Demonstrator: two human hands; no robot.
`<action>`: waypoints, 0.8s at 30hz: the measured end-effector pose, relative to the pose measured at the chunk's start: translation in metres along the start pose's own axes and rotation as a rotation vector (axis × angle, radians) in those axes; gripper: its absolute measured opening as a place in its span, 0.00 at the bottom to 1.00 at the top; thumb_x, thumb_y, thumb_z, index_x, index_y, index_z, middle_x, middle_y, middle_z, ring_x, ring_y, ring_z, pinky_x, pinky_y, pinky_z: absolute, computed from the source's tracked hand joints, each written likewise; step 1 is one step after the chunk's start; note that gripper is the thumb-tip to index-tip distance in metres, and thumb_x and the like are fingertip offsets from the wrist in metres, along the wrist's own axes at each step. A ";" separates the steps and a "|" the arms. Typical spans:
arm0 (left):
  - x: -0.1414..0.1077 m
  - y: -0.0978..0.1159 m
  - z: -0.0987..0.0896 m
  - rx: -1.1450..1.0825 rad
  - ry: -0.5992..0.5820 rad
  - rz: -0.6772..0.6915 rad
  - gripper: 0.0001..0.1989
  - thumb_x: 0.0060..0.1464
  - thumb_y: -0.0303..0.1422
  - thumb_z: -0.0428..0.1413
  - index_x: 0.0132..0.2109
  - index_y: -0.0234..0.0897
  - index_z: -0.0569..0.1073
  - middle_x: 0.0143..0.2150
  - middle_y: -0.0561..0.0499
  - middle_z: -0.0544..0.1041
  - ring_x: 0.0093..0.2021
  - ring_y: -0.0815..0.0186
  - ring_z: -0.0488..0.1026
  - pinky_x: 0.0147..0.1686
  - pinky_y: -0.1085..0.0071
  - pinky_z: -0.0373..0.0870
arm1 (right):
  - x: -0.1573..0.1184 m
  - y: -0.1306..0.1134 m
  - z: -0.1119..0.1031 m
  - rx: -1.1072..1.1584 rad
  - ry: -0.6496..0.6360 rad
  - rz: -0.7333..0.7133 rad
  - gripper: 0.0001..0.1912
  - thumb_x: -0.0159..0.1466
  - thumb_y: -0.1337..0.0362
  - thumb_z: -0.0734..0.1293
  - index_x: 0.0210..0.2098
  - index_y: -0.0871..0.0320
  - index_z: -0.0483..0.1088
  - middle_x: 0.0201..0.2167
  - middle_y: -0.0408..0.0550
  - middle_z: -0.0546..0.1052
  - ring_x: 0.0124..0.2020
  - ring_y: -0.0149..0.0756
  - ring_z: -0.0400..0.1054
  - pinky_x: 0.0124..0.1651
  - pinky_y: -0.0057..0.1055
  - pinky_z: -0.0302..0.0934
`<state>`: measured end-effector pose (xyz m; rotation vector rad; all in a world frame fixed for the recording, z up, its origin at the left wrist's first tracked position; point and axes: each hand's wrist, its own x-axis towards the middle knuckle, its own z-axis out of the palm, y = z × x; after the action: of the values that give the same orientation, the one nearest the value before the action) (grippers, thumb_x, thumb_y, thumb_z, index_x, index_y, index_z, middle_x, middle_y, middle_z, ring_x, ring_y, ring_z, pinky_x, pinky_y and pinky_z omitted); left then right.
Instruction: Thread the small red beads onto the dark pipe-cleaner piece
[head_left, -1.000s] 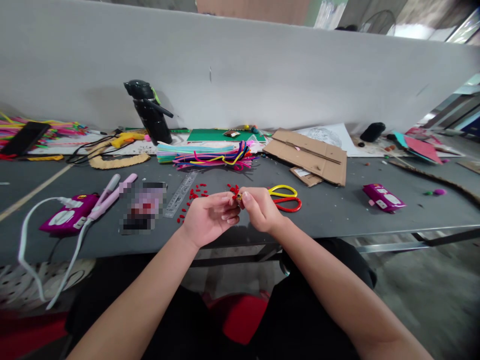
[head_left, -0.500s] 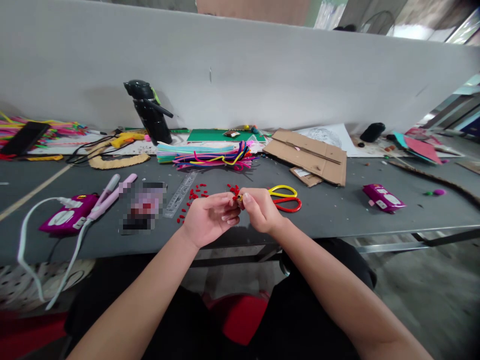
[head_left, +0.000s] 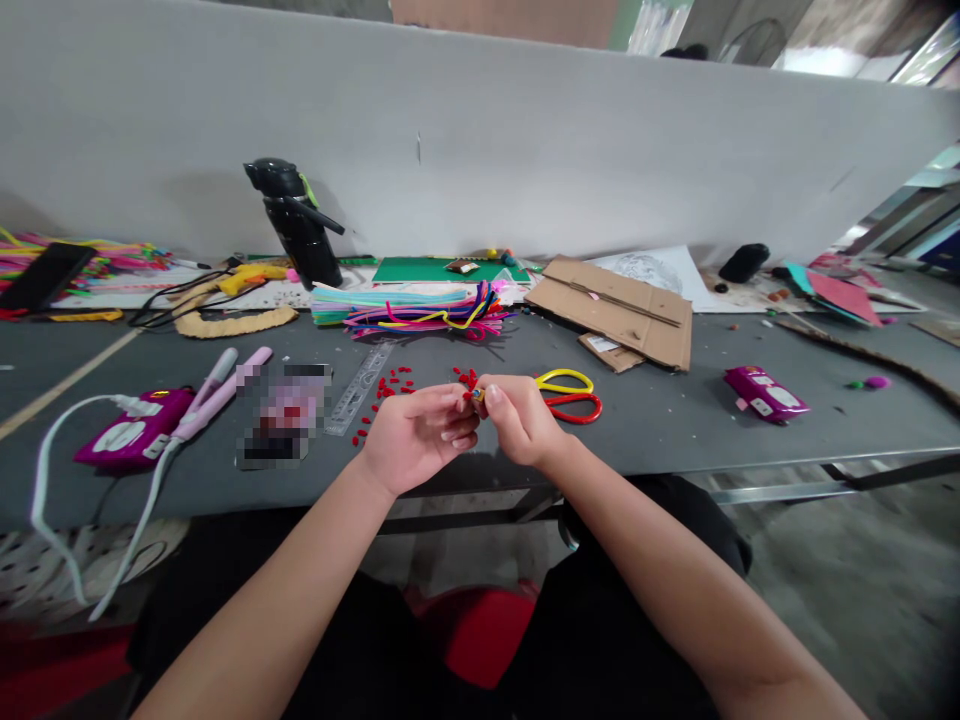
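My left hand (head_left: 416, 435) is closed at the fingertips on a small red piece (head_left: 468, 396), its other fingers curled loosely below. My right hand (head_left: 521, 418) pinches a small gold-coloured piece (head_left: 479, 394) between thumb and forefinger, right against the red one. Fingers hide most of both. Behind my left hand, several small red pieces (head_left: 386, 385) lie scattered on the grey table, beside a clear ruler (head_left: 358, 390). Scissors with one yellow and one red handle (head_left: 574, 404) lie just past my right hand, their blades hidden behind it.
Bundled pipe cleaners (head_left: 420, 308), cardboard (head_left: 615, 310) and a black flask (head_left: 296, 225) stand or lie toward the white partition. At left are a pink hair straightener (head_left: 217, 395), a purple packet (head_left: 139, 430) with white cables, and a blurred-out flat object (head_left: 289, 415). Another purple packet (head_left: 766, 394) lies right.
Both hands stay together in nearly the same place. The gold-coloured piece looks slightly turned between the fingertips. The view has shifted very slightly.
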<state>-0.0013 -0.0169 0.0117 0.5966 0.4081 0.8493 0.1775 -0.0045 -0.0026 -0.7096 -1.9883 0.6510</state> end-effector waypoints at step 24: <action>-0.001 -0.001 -0.002 0.003 0.009 -0.002 0.07 0.54 0.27 0.56 0.30 0.28 0.74 0.27 0.51 0.64 0.25 0.72 0.61 0.27 0.72 0.64 | -0.001 -0.001 -0.002 -0.042 -0.036 0.023 0.24 0.75 0.53 0.49 0.26 0.55 0.57 0.23 0.45 0.64 0.26 0.34 0.57 0.33 0.34 0.53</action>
<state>-0.0024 -0.0172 0.0102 0.5955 0.4182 0.8495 0.1793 -0.0050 -0.0018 -0.7524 -2.0344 0.6412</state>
